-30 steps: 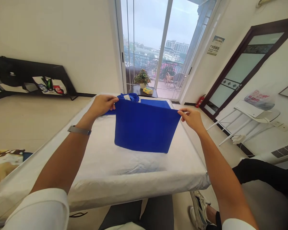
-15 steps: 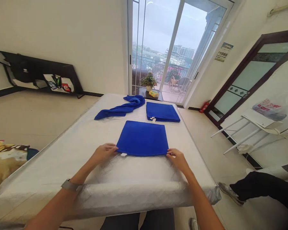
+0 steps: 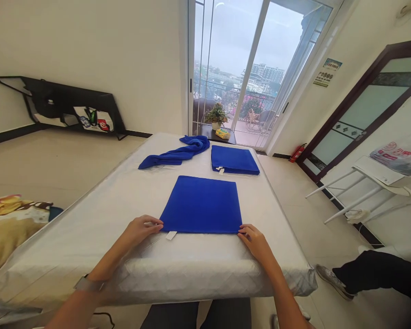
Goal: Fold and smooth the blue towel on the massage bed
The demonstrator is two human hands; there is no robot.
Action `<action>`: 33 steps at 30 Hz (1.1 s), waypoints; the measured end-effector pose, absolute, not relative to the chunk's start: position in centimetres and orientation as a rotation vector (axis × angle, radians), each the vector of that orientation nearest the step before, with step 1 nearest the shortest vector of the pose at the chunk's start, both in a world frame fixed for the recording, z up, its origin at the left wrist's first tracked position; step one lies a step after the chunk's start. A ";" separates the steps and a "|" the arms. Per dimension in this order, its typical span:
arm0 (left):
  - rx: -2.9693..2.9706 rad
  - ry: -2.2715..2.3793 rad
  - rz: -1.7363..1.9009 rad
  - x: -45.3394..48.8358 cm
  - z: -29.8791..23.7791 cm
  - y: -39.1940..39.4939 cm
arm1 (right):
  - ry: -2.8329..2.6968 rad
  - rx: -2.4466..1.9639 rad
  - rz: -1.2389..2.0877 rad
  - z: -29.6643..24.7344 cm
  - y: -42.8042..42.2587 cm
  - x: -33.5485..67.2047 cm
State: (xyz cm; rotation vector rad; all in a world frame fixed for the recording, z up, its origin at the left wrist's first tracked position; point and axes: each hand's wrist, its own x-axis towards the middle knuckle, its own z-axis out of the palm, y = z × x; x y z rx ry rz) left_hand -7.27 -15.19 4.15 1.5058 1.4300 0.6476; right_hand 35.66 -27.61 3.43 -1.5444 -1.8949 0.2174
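Observation:
A flat, folded square of royal-blue cloth (image 3: 201,205) lies on the white plastic-covered table (image 3: 89,242), with a small white tag (image 3: 171,235) poking out at its near edge. My left hand (image 3: 140,230) rests on the plastic, its fingertips at the cloth's near-left corner. At the near-right corner sits my right hand (image 3: 255,242), fingers touching the cloth without visibly gripping it. Farther along the table are a neat folded blue towel (image 3: 234,160) and a loosely twisted blue towel (image 3: 174,153).
Beyond the table, a potted plant (image 3: 216,116) stands on a small dark table (image 3: 212,135) before a glass balcony door (image 3: 246,77). A red fire extinguisher (image 3: 297,153) stands by the right wall. A person's black-trousered leg (image 3: 373,272) reaches in at right.
The blue cloth, held up by both hands a second ago, now lies flat on the table. Both hands have come down to its near corners, and the view has tilted down slightly.

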 end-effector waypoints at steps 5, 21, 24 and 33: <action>1.642 1.387 0.529 -8.7 4.3 -16.5 | -1.990 -1.666 0.261 4.6 -28.9 35.8; 2.163 1.827 0.435 1.1 4.7 6.3 | -1.411 -2.376 0.364 5.2 -5.4 37.6; 2.178 1.759 0.397 0.9 3.6 7.7 | -1.357 -2.407 0.217 3.3 -4.5 37.3; 2.099 1.557 0.260 -0.7 4.0 8.9 | -1.111 -1.826 0.511 2.0 -4.3 38.6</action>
